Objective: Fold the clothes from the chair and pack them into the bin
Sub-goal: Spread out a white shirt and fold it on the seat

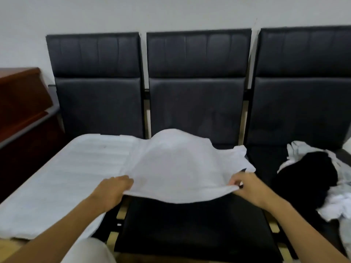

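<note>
Two hands lifting white garment; unfolded clothes pile right, wooden cabinet left

Both hands hold the near edge of a white garment lifted over the middle seat of a row of three black padded chairs; the left hand grips the edge at its left end, and the right hand pinches it at the right end. A white ribbed sheet covers the left seat, touching the garment. On the right seat lies a heap of black and white clothes; a reddish wooden cabinet stands at far left.
</note>
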